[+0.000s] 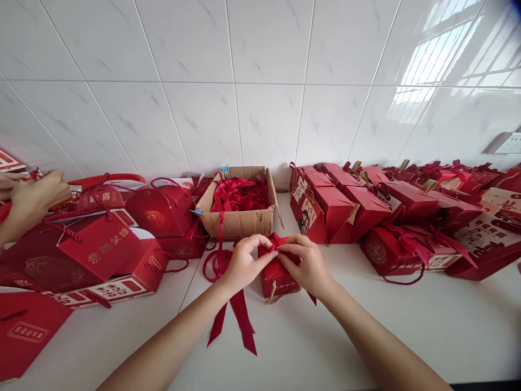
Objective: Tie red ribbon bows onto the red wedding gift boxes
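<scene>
A small red gift box with a twisted gold cord handle stands on the white table in front of me. My left hand pinches a red ribbon at the top of the box. From the right, my right hand pinches the same ribbon, its fingertips almost touching those of the left. One pointed ribbon end hangs out below my right hand. Loose red ribbon strips lie on the table left of the box, and one strand runs up to the cardboard box behind.
A cardboard box holds a heap of red ribbons. Red gift boxes stand in rows at the right, and larger ones are piled at the left. Another person's hands hold small packets at the far left.
</scene>
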{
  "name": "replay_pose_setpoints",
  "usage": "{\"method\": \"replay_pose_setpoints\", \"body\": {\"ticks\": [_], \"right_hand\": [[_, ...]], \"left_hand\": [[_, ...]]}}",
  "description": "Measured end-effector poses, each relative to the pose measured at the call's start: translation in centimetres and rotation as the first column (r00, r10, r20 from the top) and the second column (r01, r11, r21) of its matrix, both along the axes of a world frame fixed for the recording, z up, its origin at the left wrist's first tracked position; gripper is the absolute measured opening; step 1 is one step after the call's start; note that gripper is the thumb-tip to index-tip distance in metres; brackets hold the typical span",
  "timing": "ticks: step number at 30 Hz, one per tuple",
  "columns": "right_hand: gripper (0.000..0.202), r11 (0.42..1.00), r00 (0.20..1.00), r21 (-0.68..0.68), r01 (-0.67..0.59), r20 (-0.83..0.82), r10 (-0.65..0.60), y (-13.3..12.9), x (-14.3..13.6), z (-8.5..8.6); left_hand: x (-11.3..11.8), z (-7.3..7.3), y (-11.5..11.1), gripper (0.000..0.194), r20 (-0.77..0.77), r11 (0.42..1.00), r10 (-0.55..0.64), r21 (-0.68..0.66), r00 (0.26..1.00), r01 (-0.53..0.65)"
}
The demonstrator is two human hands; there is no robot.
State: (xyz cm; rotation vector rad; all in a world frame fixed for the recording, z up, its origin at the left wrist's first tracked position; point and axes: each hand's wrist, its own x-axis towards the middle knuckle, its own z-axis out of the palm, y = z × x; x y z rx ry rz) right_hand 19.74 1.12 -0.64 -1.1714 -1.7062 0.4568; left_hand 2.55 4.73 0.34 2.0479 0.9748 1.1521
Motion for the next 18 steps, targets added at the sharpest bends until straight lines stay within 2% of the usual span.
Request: {"method": "replay_pose_setpoints", "body": {"ticks": [3, 8, 12, 15, 18], "right_hand": [[0.013, 0.999, 1.000, -0.027, 0.030, 0.002, -0.030, -0.01, 0.04, 0.02], [0.011, 0.992, 0.998, -0.123, 0.029, -0.042, -0.035, -0.06, 0.20, 0.26], [0.021, 0.967, 0.994, -0.245, -0.061, -0.102, 0.037, 0.00, 0.31, 0.33], [0.028, 0.916, 0.966, -0.352, -0.193, -0.231, 0.115, -0.07, 0.18, 0.43], [0.035, 0.891, 0.931, -0.381, -0.246, -0.349, 0.108, -0.20, -0.18, 0.47]], "left_hand": [[-0.19, 0.18, 0.00, 0.008, -0.030, 0.999, 0.009, 0.041, 1.000, -0.008], [-0.39, 0.60, 0.09, 0.003, -0.121, 0.976, 0.031, 0.218, 0.992, -0.004], [-0.31, 0.55, 0.12, 0.008, -0.112, 0.968, 0.038, 0.251, 0.993, -0.008], [-0.06, 0.21, 0.07, 0.008, -0.078, 0.970, 0.042, 0.242, 0.996, -0.022], [0.06, 0.00, -0.02, 0.007, -0.022, 0.975, 0.080, 0.209, 0.997, -0.074]]}}
